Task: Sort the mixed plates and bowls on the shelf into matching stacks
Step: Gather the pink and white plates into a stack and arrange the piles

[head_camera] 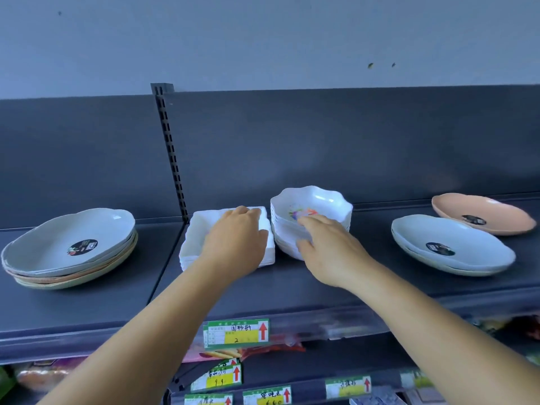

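Observation:
My left hand [236,238] lies palm-down on a stack of white square dishes [194,232] at the middle of the shelf, fingers curled over its far edge. My right hand [327,244] rests against the front of a stack of white scalloped bowls [321,201], thumb low on the side and fingers at the rim; the top bowl has a colourful print inside. At the left sits a stack of mixed oval plates [58,247], grey on top of peach and pale green ones. At the right lie pale blue oval plates [467,244] and a peach plate [496,213].
The dark shelf board [306,287] has a slotted upright [172,153] at its back between the bays. Green and yellow price tags [236,331] hang along the front edge, with packaged goods on lower shelves beneath.

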### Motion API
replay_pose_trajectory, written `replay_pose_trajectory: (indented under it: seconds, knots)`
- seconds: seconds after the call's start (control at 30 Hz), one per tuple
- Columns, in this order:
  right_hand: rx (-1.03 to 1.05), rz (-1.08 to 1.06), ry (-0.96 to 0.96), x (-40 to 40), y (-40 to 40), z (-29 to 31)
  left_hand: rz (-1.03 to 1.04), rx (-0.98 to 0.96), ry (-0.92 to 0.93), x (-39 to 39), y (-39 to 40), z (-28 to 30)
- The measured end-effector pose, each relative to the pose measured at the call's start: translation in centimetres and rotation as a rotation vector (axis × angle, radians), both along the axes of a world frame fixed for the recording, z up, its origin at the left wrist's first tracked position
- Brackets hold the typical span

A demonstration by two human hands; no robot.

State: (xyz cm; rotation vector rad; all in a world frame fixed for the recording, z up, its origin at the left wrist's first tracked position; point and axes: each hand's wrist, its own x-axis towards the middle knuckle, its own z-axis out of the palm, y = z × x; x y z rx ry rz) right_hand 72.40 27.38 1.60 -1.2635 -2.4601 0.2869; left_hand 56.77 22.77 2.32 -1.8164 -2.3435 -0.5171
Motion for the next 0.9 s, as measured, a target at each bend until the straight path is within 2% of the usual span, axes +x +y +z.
replay_pose_trajectory:
  seconds: [0.23, 0.47, 0.67, 0.9]
  knots:
    - [0.036, -0.121, -0.056, 7.7, 2.2, 0.3, -0.226, 0.033, 0.061, 7.6, 2.8, 0.2]
    - [0.002, -0.223, -0.065, 17.0, 5.4, 0.1, -0.321, 0.014, 0.11, 16.2, 7.1, 0.3]
    - [-0.027, -0.266, -0.074, 25.3, 9.4, -0.7, -0.305, -0.063, 0.056, 23.2, 11.9, -0.8]
    - [-0.09, -0.33, -0.076, 32.6, 15.3, -2.3, -0.152, -0.242, 0.086, 27.2, 16.6, -3.2]
